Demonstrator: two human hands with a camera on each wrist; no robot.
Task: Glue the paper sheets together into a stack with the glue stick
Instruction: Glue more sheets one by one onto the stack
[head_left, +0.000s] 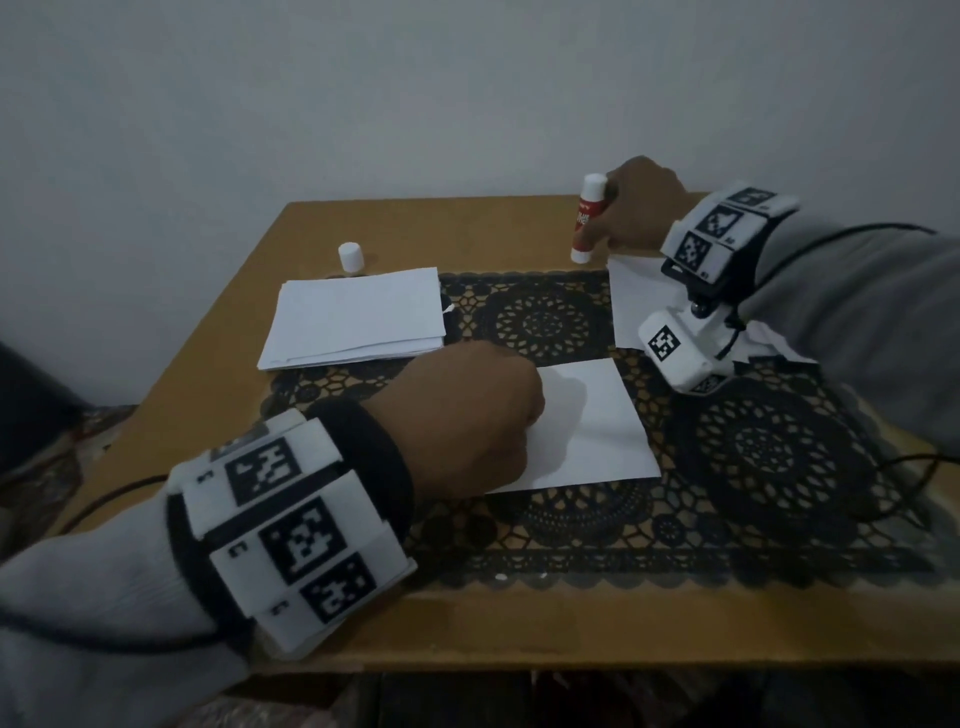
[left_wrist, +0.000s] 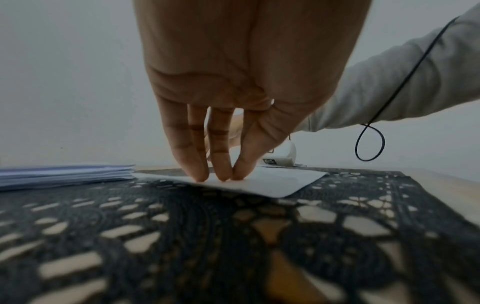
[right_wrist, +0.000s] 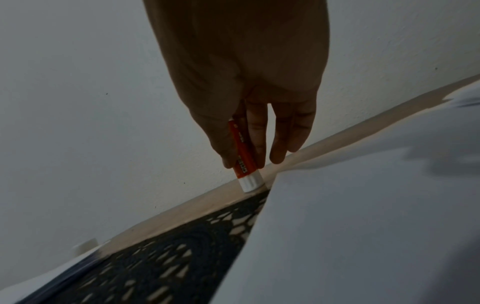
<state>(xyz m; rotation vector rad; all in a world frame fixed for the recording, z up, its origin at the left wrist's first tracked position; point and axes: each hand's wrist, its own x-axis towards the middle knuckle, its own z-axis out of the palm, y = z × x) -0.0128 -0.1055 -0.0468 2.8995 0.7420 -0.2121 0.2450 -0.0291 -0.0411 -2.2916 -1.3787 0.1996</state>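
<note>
Setting: plain pale wall behind a wooden table (head_left: 249, 291) covered in part by a dark lace mat (head_left: 769, 457); light is dim in all three views.
Left hand (head_left: 467, 410): fingers straight, their tips pressing the near-left part of a single paper sheet (head_left: 592, 426) that lies flat on the mat near the table's middle; nothing is gripped.
Right hand (head_left: 639, 202): fingers and thumb wrapped round the glue stick (head_left: 587, 218), which stands upright near the far edge of the table with its white base at or on the wood.
Cap (head_left: 350, 256): white, standing alone near the far edge, just behind the paper pile.
Paper pile (head_left: 358, 317): several loose sheets stacked toward the far-left corner, edges slightly fanned.
Further paper (head_left: 639, 301): lies toward the right edge, beneath the right wrist.
Handling, paper: judged light, thin and limp; likely to slide on the mat and to buckle if pushed from an edge, so it is best pinned flat with the fingertips and lifted by a corner.
Handling, glue stick: judged light, rigid and smooth; best held round the red barrel, away from the tacky end.
Hard to make out: the label text on the stick; whether its base truly touches the table; how many sheets the pile holds; how far the right-hand paper extends, since wrist and camera cover it.
</note>
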